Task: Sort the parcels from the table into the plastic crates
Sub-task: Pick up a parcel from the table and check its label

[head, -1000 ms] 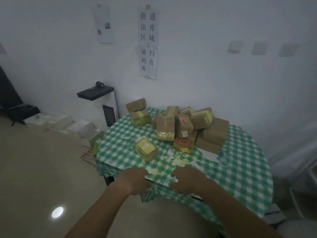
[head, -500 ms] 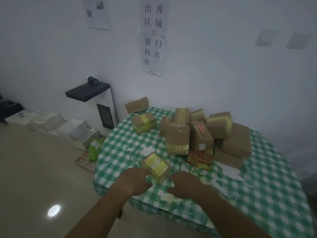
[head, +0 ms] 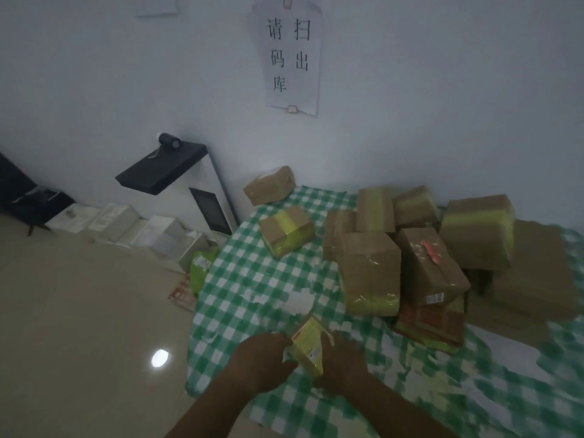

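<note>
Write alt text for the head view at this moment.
Both hands, left hand and right hand, hold a small yellow parcel over the near edge of a green-checked table. Behind it lies a pile of brown taped parcels; a paper sign hangs on the wall.

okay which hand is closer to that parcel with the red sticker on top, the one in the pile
Right. The right hand is on the near side of the small yellow parcel, on the side toward the red-stickered parcel. The left hand is on the yellow parcel's far side from it, farther away.
</note>
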